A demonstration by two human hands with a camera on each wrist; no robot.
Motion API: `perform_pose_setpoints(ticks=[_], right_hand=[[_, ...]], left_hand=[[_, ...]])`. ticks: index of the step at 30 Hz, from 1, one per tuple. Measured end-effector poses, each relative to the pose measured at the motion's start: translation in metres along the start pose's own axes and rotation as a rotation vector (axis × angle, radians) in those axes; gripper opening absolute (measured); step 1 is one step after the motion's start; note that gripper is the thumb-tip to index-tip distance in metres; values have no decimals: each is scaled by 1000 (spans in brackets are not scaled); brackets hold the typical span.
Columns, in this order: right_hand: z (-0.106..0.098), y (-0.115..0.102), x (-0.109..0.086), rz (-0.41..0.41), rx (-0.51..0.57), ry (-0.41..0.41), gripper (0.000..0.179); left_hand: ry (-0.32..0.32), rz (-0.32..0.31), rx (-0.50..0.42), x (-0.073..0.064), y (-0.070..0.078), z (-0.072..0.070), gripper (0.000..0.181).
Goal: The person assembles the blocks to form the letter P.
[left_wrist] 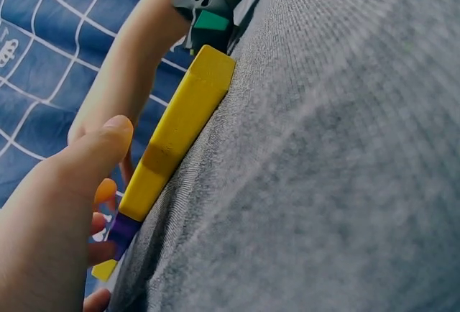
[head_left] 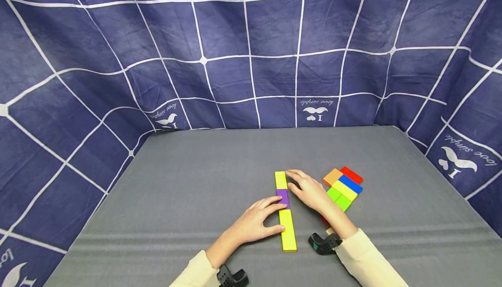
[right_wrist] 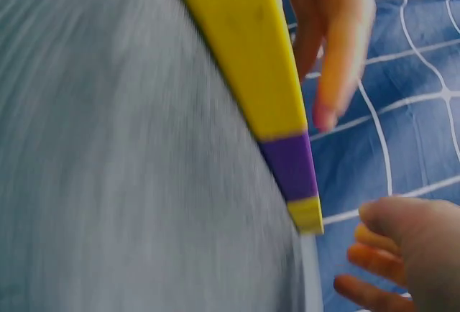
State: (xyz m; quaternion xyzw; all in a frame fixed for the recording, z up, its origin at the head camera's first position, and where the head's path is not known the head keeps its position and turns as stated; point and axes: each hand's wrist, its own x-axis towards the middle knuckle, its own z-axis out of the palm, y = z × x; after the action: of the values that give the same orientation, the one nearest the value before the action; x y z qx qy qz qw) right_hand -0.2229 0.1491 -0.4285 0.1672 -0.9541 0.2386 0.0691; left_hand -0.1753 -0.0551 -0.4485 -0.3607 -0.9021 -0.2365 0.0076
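Note:
Three blocks lie end to end in a straight row: a long yellow block (head_left: 289, 237) nearest me, a purple block (head_left: 284, 194) in the middle and a short yellow block (head_left: 280, 180) at the far end. My left hand (head_left: 254, 222) is on the row's left side, its fingertips at the purple block and its thumb by the long yellow block. On the other side is my right hand (head_left: 310, 193), its fingers extended beside the short yellow block. In the right wrist view, a gap shows between the right fingers and the row. Neither hand grips a block.
Right of the row, a flat group holds red (head_left: 351, 175), orange (head_left: 333, 177), blue (head_left: 350, 184), yellow (head_left: 344, 190) and green (head_left: 343, 202) blocks. Another red piece is partly hidden by my right forearm. The grey surface (head_left: 196, 160) meets a blue gridded cloth (head_left: 274, 25) behind.

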Motion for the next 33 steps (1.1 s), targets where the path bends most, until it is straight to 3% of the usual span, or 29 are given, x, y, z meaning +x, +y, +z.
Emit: perform_pose_setpoints(ticks=[10,17,22,33], right_hand=[[-31,39,-25,128,-120,135,34],[-41,49,-36,212,-183,239,30],[-40,50,-35,232,-193,216,27],[-19,28,-21,125,-112,84,33]], left_hand=[[-18,1,-1,-2,-4,3,57],[-60,4,8,-4,-4,2,64],[-73,23,20,-5,-3,3,65],[-77,37,48,-4,-4,2,63]])
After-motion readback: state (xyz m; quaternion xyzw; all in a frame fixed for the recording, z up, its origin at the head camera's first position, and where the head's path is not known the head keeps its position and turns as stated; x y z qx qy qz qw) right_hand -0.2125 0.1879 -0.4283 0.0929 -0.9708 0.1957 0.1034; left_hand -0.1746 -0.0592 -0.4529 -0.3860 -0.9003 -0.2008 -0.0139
